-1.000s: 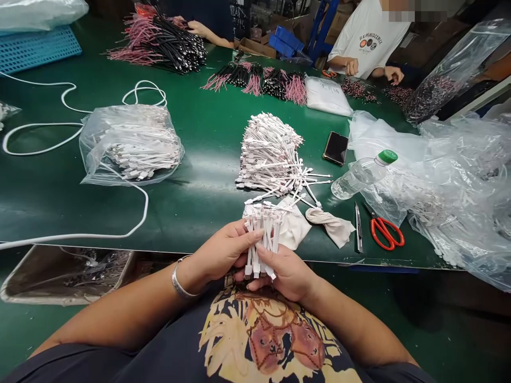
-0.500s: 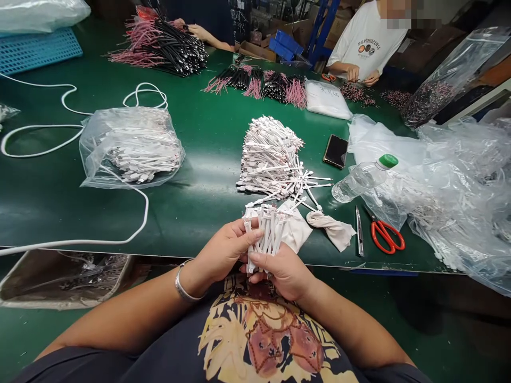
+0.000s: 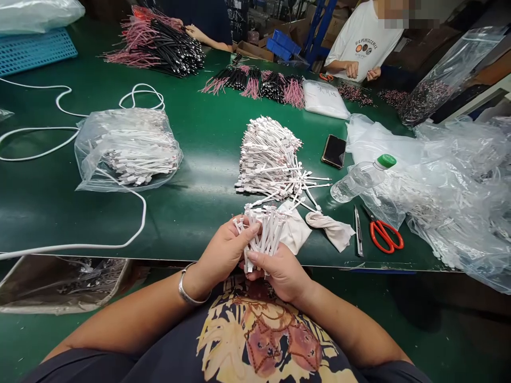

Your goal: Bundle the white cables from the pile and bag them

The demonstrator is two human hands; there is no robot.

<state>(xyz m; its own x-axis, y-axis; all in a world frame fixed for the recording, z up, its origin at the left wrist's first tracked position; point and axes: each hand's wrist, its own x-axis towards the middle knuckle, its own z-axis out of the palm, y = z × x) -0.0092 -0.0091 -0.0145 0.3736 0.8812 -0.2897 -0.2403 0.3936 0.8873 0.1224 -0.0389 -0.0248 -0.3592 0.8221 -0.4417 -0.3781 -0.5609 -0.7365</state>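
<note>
A worker seated at a green-topped workbench [image 3: 191, 229] holds a loose bundle of short, flat white cables [image 3: 273, 231] in both hands, just in front of the bench's near edge. The left hand [image 3: 223, 250], a silver metal bracelet [image 3: 182, 290] at its wrist, pinches cables between thumb and fingers near the upper ends, where fine reddish wires protrude. The right hand [image 3: 289, 274] grips the lower part, its thumb laid across the front; its fingers are mostly hidden.

Directly beyond the hands, a thick heap of matching white cables [image 3: 267, 157] lies on the bench, several fanned out toward the right. A crumpled white cloth [image 3: 295, 231] sits just past the bundle, partly behind it. To the right of the hands are a twisted off-white cloth [image 3: 335, 230], a slim utility knife [image 3: 358, 234] and red-handled scissors [image 3: 386, 236]; farther out on that side, a clear plastic bottle with a green cap [image 3: 355, 182] leans near a dark smartphone [image 3: 334, 151]. Well to the left of the hands rests a transparent plastic bag of white cables [image 3: 128, 149]. Far beyond the hands, a co-worker in a white printed T-shirt [image 3: 361, 40] stands at the bench.
</note>
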